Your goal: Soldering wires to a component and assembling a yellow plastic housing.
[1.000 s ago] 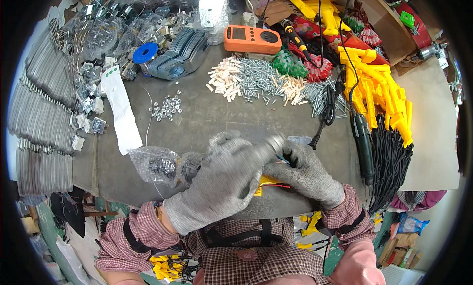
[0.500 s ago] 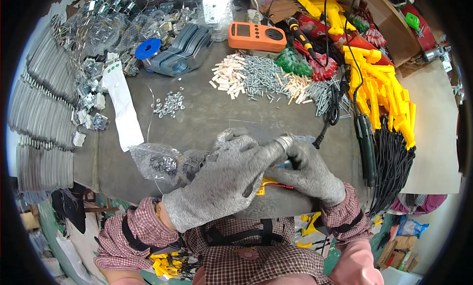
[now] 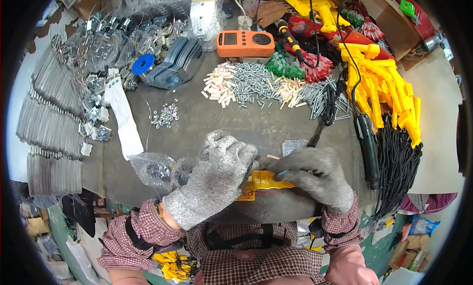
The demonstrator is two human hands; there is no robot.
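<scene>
Both hands wear grey knit gloves and work close together near the table's front edge. My left hand [image 3: 217,169] is curled, with its fingertips at the left end of a yellow plastic casing [image 3: 271,180]; what it grips is hidden behind the fingers. Just right of the casing, my right hand [image 3: 318,176] is slightly blurred, its fingers bent together. A small blue tip [image 3: 282,172] shows at those fingers, its kind unclear. A thin red wire [image 3: 265,193] lies along the casing's near side. Beyond the hands sits a small pale plate with round marks [image 3: 294,146].
Small metal nuts [image 3: 165,116], screws [image 3: 253,83] and an orange meter [image 3: 245,43] lie farther back. At right are a dark corded tool [image 3: 367,149], yellow handles [image 3: 379,88] and black cords [image 3: 396,164]. Bubble wrap [image 3: 152,169] and stacked metal plates [image 3: 54,174] are at left.
My hands have moved apart, my right hand shifting right and slightly down. More of the yellow casing and the pale plate now shows. The whole view has shifted slightly.
</scene>
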